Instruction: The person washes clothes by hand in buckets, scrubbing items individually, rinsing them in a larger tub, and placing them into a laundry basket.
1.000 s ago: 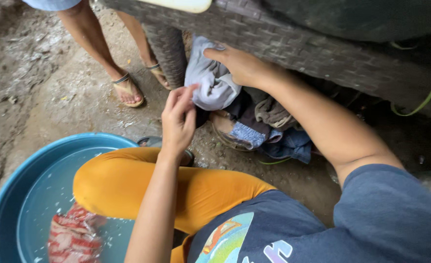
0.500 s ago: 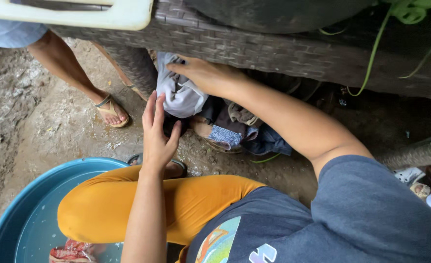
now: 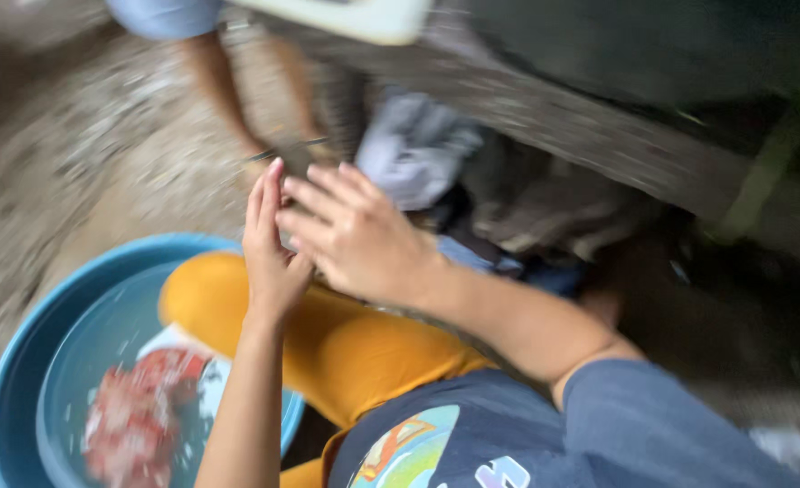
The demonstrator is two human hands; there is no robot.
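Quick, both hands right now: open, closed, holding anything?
Left hand: open, fingers up, empty.
Right hand: open, fingers spread, empty, touching the left.

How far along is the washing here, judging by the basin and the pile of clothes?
Done so far: one red patterned cloth lies soaking in the blue basin. In hand: nothing; the left hand and right hand meet empty above the orange-clad knee. Left: the pale grey garment and the darker clothes beside it lie heaped behind the hands, outside the basin. The picture is blurred.
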